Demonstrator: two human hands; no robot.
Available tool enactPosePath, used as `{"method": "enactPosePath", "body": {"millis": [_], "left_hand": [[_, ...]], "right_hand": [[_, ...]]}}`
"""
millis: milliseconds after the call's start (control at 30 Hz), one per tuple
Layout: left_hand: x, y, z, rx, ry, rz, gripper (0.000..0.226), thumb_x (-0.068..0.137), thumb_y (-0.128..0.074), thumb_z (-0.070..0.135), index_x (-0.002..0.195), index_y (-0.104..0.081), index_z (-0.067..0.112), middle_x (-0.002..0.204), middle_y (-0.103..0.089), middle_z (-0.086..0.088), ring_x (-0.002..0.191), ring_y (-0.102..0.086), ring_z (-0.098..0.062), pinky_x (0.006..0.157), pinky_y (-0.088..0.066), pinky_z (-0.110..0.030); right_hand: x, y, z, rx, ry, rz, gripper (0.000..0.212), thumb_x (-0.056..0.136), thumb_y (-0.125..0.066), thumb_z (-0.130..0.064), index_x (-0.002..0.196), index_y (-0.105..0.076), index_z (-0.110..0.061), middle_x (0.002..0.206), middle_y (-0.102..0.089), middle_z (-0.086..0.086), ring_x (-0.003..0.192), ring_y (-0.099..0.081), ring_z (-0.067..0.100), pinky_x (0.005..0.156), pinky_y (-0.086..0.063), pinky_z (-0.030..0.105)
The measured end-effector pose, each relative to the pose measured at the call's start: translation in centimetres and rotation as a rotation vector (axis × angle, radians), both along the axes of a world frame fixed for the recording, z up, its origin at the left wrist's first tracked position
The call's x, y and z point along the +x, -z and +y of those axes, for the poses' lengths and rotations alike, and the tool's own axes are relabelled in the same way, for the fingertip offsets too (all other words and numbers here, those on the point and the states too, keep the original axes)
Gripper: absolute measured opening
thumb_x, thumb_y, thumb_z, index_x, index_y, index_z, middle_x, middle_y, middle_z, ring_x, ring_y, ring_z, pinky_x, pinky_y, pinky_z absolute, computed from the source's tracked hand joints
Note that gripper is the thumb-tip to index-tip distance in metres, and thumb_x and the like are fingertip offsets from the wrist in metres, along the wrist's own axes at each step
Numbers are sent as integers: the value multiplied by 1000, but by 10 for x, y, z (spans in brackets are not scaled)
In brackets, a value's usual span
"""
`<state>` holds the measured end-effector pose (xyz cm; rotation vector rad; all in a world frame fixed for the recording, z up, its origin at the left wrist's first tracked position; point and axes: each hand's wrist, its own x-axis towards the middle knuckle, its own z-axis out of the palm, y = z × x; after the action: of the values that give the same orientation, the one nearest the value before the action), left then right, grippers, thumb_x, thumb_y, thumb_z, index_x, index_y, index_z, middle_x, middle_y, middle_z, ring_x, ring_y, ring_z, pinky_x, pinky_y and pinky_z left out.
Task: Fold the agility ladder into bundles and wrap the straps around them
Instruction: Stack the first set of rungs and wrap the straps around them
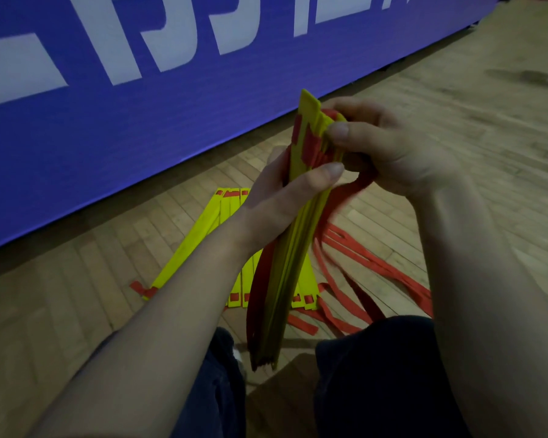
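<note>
Bundle of rungs (285, 279) gripped midway by left hand (285, 197); right hand (383, 147) pinches its top, straps (345, 197) dangling below

The yellow rungs (307, 222) you hold look smooth matt plastic; the red straps (348, 245) at four o'clock are flat cloth webbing, probably woven; the floor (456, 137) is dull wooden parquet.

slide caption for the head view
Left hand and right hand grip a yellow rung bundle, red straps trailing to floor.

wooden parquet floor (456, 137) under flat yellow rungs (226, 216), loose red straps (423, 295) beside them
</note>
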<state>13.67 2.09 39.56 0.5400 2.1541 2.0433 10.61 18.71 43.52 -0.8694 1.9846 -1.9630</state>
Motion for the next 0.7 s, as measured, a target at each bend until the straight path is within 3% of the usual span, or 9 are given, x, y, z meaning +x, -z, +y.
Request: {"method": "enactPosePath", "body": {"millis": [100, 167, 233, 333, 467, 533, 600, 700], "left_hand": [[-2, -2, -4, 10, 22, 20, 38, 64, -64, 58, 88, -65, 29, 84, -60, 0, 71, -62, -14, 63, -48, -29], [-5, -2, -9, 58, 116, -6, 35, 68, -65, 51, 82, -66, 18, 67, -60, -3, 57, -58, -17, 54, -46, -27], [-8, -1, -13, 173, 221, -63, 39, 67, -71, 48, 80, -66, 12, 55, -56, -6, 44, -53, -19, 46, -42, -24], [-11, -2, -15, 308, 397, -151, 55, 63, -76, 60, 79, -65, 8, 51, -51, -6, 38, -47, -16, 41, -39, -21], [-11, -2, -17, 340, 473, -207, 58, 62, -77, 61, 78, -65, 7, 51, -50, -6, 37, -46, -16, 41, -39, -21], [-13, -3, -18, 332, 444, -218, 58, 59, -78, 61, 76, -66, 8, 51, -51, -7, 38, -47, -16, 41, -39, -22], [-17, -2, -18, 293, 360, -217, 53, 57, -80, 58, 74, -66, 10, 51, -50, -8, 38, -46, -18, 41, -39, -22], [-22, 0, -16, 204, 179, -219, 45, 63, -68, 51, 74, -60, 7, 51, -49, -9, 39, -46, -19, 42, -40, -23]], "right_hand": [[-2, 1, 1, 40, -3, -3, 54, 70, -80, -48, 104, -67, -8, 69, -47, 3, 53, -22, 27, 47, -17, 33], [-4, 3, 1, 23, -9, -11, 54, 76, -77, -44, 107, -64, -1, 64, -45, 1, 46, -27, 13, 43, -17, 27], [-8, 10, 1, -45, -45, -54, 29, 86, -64, -39, 96, -70, -12, 59, -47, -6, 42, -30, 5, 40, -17, 22], [-12, 15, 0, -98, -191, -157, 42, 76, -62, -66, 76, -73, -25, 59, -50, -11, 37, -30, -1, 37, -14, 19], [-14, 15, 4, -64, -239, -187, 24, 76, -76, -43, 84, -76, -20, 57, -50, -6, 39, -34, 0, 36, -21, 12], [-12, 12, 6, 0, -139, -142, 15, 81, -74, -27, 87, -75, -14, 52, -45, -3, 39, -32, 3, 36, -21, 13], [-9, 9, 6, 116, 19, -69, 23, 83, -70, -18, 86, -65, 4, 48, -46, -1, 38, -33, 6, 37, -21, 17], [-5, 11, -1, 226, 155, 35, 34, 83, -64, -17, 96, -57, 14, 66, -65, 8, 54, -57, 16, 52, -46, 29]]}}
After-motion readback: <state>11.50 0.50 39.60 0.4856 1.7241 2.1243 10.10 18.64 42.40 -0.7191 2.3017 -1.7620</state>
